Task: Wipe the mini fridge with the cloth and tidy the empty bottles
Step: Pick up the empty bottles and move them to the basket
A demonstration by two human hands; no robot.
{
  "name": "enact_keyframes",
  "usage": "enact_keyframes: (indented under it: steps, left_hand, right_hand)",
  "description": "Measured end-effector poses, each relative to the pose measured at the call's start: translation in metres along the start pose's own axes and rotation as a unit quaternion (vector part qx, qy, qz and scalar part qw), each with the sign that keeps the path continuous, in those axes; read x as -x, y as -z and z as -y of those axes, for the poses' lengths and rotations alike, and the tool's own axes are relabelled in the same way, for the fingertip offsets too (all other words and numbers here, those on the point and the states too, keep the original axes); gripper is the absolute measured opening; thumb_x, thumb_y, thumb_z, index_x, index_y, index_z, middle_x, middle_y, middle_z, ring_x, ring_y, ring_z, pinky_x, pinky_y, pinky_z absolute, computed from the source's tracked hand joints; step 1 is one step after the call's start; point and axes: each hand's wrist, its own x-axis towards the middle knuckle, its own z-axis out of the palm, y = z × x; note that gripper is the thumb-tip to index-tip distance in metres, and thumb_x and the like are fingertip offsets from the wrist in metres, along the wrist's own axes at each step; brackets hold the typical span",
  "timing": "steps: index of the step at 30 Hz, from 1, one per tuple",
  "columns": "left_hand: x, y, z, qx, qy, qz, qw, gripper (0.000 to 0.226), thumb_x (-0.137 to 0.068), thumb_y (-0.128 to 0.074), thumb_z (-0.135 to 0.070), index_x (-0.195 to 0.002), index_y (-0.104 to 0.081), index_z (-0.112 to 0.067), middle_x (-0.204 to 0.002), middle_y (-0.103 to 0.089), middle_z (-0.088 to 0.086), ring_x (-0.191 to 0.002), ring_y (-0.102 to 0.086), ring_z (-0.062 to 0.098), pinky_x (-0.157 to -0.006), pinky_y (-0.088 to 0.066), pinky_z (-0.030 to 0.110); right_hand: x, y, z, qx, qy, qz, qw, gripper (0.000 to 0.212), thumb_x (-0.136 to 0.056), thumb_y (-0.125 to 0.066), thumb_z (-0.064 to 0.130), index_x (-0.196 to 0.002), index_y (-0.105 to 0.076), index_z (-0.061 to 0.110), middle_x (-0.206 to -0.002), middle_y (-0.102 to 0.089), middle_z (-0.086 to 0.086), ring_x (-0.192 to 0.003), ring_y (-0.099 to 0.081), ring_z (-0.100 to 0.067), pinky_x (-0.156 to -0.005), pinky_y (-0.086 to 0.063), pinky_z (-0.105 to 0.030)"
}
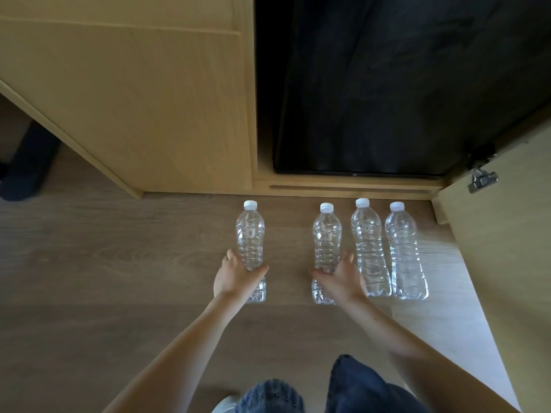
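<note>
Several clear empty plastic bottles with white caps stand upright on the wooden floor in front of the black mini fridge (402,84). My left hand (237,278) grips the lower part of the leftmost bottle (250,234), which stands apart from the others. My right hand (343,278) grips the second bottle (327,234). Two more bottles (368,239) (404,248) stand close together just right of it. No cloth is in view.
The fridge sits in a light wooden cabinet (149,99); its open door (507,234) with a metal hinge (481,180) stands at the right. A dark slipper (26,168) lies far left. My knees in jeans (343,391) are at the bottom.
</note>
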Motion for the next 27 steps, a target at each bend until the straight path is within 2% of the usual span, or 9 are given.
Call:
enact_keyframes:
  steps: [5,8,10,14,19,22,24,25,27]
  left_hand:
    - [-0.009,0.001,-0.007,-0.008,0.031,0.011,0.999,0.057,-0.075,-0.062,-0.062,-0.105,-0.046,-0.016,-0.09,-0.062,-0.004,-0.077,-0.064,0.019,-0.06,-0.046,0.031]
    - [-0.009,0.001,-0.007,0.026,0.029,0.012,0.999,0.055,-0.071,-0.059,-0.064,-0.1,-0.054,-0.018,-0.083,-0.067,-0.004,-0.069,-0.067,0.016,-0.062,-0.055,0.032]
    - [0.003,0.007,-0.01,0.036,0.028,0.006,0.999,0.049,-0.076,-0.061,-0.059,-0.104,-0.052,-0.02,-0.085,-0.064,-0.006,-0.071,-0.064,0.014,-0.06,-0.05,0.03]
    - [0.054,0.032,-0.022,0.05,0.038,0.008,0.998,0.053,-0.072,-0.062,-0.061,-0.108,-0.053,-0.023,-0.091,-0.064,-0.007,-0.08,-0.065,0.018,-0.07,-0.054,0.034]
    - [0.149,0.098,-0.06,0.111,0.041,0.008,0.993,0.046,-0.072,-0.069,-0.056,-0.102,-0.053,-0.026,-0.092,-0.065,-0.006,-0.08,-0.065,0.016,-0.07,-0.053,0.034]
    - [0.211,0.157,-0.096,0.137,0.035,-0.003,0.99,0.041,-0.074,-0.074,-0.051,-0.097,-0.051,-0.026,-0.094,-0.063,-0.005,-0.087,-0.063,0.018,-0.068,-0.046,0.031]
    - [0.257,0.204,-0.128,0.173,0.026,-0.012,0.984,0.036,-0.076,-0.077,-0.046,-0.088,-0.048,-0.03,-0.089,-0.06,-0.008,-0.082,-0.06,0.013,-0.062,-0.039,0.027]
    - [0.281,0.231,-0.146,0.187,0.018,-0.018,0.982,0.036,-0.076,-0.079,-0.043,-0.085,-0.046,-0.031,-0.086,-0.057,-0.01,-0.078,-0.057,0.01,-0.061,-0.037,0.025]
    - [0.327,0.284,-0.18,0.21,0.0,-0.028,0.977,0.036,-0.076,-0.081,-0.039,-0.086,-0.047,-0.03,-0.084,-0.055,-0.013,-0.077,-0.055,0.004,-0.064,-0.038,0.023]
  right_hand:
    - [-0.013,0.002,0.007,0.022,-0.005,0.011,1.0,0.082,-0.075,-0.07,0.067,-0.127,-0.044,0.009,-0.108,-0.065,-0.006,-0.089,-0.07,-0.027,-0.064,-0.055,-0.037]
    - [-0.01,0.005,0.006,-0.056,-0.013,0.027,0.998,0.073,-0.078,-0.072,0.057,-0.126,-0.044,0.01,-0.094,-0.069,-0.002,-0.072,-0.072,-0.019,-0.055,-0.058,-0.036]
    - [0.003,0.014,0.006,-0.109,-0.018,0.026,0.993,0.068,-0.074,-0.071,0.054,-0.121,-0.047,0.012,-0.087,-0.069,-0.001,-0.062,-0.071,-0.014,-0.05,-0.057,-0.032]
    - [0.049,0.042,0.009,-0.163,-0.017,0.015,0.986,0.061,-0.07,-0.076,0.056,-0.111,-0.047,0.021,-0.082,-0.061,0.001,-0.07,-0.072,-0.027,-0.061,-0.061,-0.043]
    - [0.129,0.116,0.041,-0.186,-0.019,0.039,0.982,0.076,-0.057,-0.073,0.068,-0.113,-0.049,0.023,-0.106,-0.065,-0.002,-0.088,-0.071,-0.026,-0.077,-0.06,-0.048]
    - [0.186,0.179,0.077,-0.208,0.0,0.03,0.978,0.067,-0.065,-0.083,0.052,-0.116,-0.05,0.022,-0.102,-0.064,0.008,-0.098,-0.066,-0.02,-0.086,-0.055,-0.034]
    - [0.226,0.23,0.107,-0.226,0.007,0.026,0.974,0.053,-0.077,-0.084,0.026,-0.114,-0.048,0.025,-0.094,-0.058,0.017,-0.093,-0.061,-0.013,-0.075,-0.046,-0.013]
    - [0.248,0.259,0.123,-0.233,0.015,0.025,0.972,0.05,-0.079,-0.083,0.021,-0.114,-0.047,0.026,-0.094,-0.058,0.018,-0.09,-0.059,-0.009,-0.07,-0.042,-0.008]
    - [0.29,0.318,0.153,-0.237,0.033,0.018,0.971,0.046,-0.078,-0.083,0.022,-0.112,-0.052,0.026,-0.096,-0.062,0.016,-0.09,-0.06,-0.005,-0.068,-0.043,-0.013]
